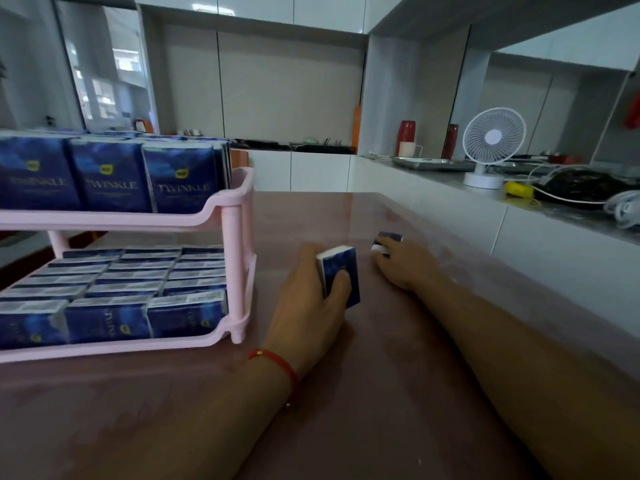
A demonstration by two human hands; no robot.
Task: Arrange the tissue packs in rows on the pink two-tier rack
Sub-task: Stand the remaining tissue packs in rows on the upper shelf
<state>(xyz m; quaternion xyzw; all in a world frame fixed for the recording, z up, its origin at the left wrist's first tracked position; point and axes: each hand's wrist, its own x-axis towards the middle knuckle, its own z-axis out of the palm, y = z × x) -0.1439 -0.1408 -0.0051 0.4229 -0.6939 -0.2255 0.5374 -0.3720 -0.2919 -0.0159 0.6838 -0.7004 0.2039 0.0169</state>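
**Inspector:** Start at the far left.

**Assistant:** A pink two-tier rack (pixel 228 199) stands on the bench (pixel 381 393), left of both hands. Its upper tier carries blue tissue packs (pixel 107 176) standing upright in rows, fronts facing the camera, marked "TWINKLE". The lower tier carries further blue packs (pixel 138 292), packed side by side in three columns running front to back.

**Inspector:** Left hand?

**Assistant:** The left hand (pixel 311 299) is just right of the rack's near corner post. Fingers and thumb are curled round one blue tissue pack (pixel 341 275), held on edge with its white end uppermost. Whether that pack touches the bench cannot be told. A red cord bracelet (pixel 275 362) sits on the left wrist.

**Inspector:** Right hand?

**Assistant:** The right hand (pixel 405 261) lies further out on the bench, near the left hand but apart from it. Its fingers cover a second blue tissue pack (pixel 389 239) lying on the bench. Only the pack's far edge and a white end show, so I cannot tell whether the fingers grip it or merely rest on it.

**Inspector:** Beyond the right hand?

**Assistant:** A raised grey counter (pixel 519 206) holding a small white desk fan (pixel 491 147), a yellow item and white cables.
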